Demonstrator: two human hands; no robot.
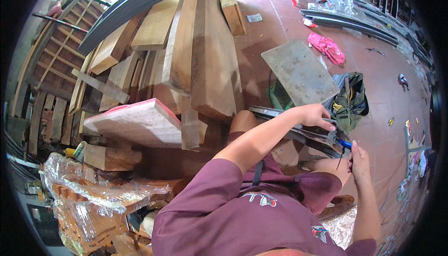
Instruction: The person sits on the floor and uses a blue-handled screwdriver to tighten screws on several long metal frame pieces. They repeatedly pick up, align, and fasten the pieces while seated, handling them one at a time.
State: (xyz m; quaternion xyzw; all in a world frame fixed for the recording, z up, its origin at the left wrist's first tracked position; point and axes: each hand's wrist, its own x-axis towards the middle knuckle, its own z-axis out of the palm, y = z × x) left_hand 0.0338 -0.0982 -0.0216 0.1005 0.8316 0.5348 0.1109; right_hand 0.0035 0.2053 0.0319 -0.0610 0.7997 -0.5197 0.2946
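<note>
Clear crinkled plastic wrap (95, 199) blurs the brown shape (88, 223) beneath; rightward, the left hand (317, 117) lies over slim dark metal strips (322, 136), fingers bent, their grip impossible to tell; now the right hand (359, 161), fingertips pinching a blue thin-shafted tool (344, 143); beyond, open reddish tiled floor (380, 102).

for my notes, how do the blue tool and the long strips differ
The blue tool has a thin dark shaft; the long strips are mostly grey. The tool is far shorter than the strips. The right hand holds the tool; the left hand is at the strips.
</note>
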